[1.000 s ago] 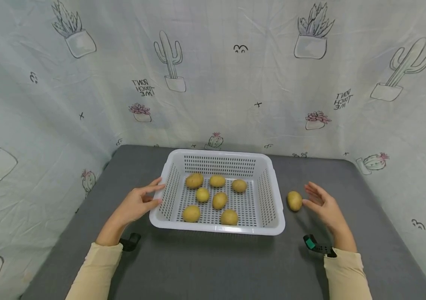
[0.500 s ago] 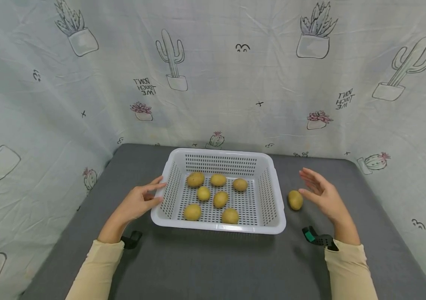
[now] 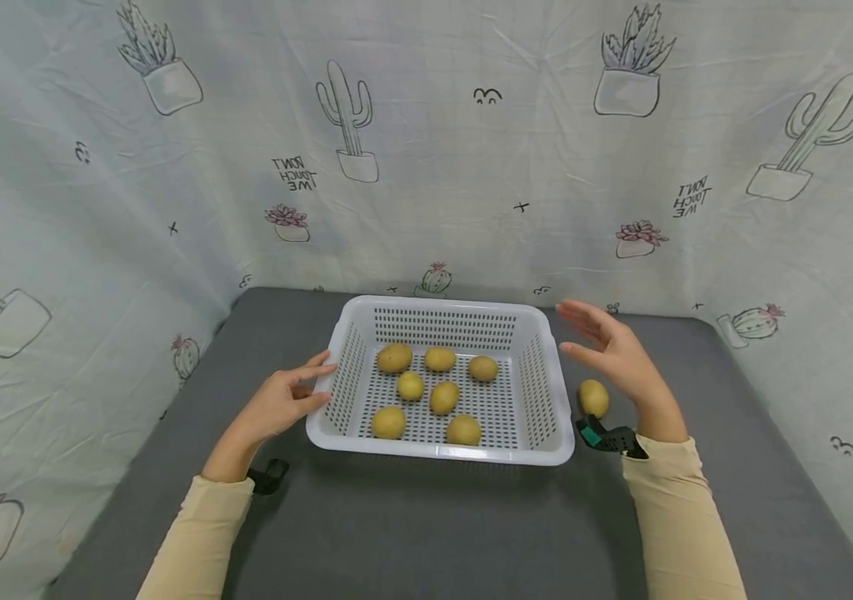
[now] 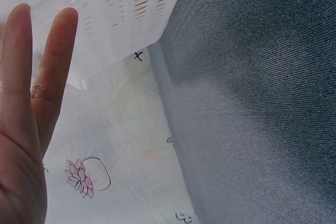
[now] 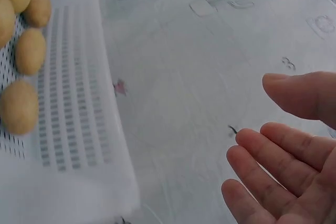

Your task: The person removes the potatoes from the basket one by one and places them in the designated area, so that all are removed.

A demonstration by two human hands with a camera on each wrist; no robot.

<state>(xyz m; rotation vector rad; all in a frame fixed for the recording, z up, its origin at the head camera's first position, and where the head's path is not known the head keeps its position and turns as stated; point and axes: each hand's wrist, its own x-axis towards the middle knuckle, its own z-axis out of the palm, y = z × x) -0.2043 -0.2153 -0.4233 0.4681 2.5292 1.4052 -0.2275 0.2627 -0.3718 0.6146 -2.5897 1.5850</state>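
Observation:
A white perforated plastic basket (image 3: 437, 454) stands on the table with several yellow potatoes (image 3: 394, 358) lying apart on its floor. At its left rim is my left hand (image 3: 272, 404), fingers extended and touching the edge; the left wrist view has these straight fingers (image 4: 55, 56) against the basket's wall (image 4: 115, 30). My right hand (image 3: 617, 358) hovers just outside the right rim, thumb apart from the fingers, holding nothing. A lone potato (image 3: 594, 398) rests on the table right of the basket, beneath the right wrist. In the right wrist view the right hand (image 5: 299, 182) has its fingers spread.
The grey table (image 3: 434, 533) extends in front of the basket and to both sides. A white cloth (image 3: 426, 167) printed with cacti hangs behind and around it. A black band (image 3: 606, 437) is on the right wrist, and another black band (image 3: 269, 477) on the left.
My right hand has moved away from beside the lone potato, up and leftward to the basket's right rim. The left hand stays at the left rim, and the potatoes have not moved.

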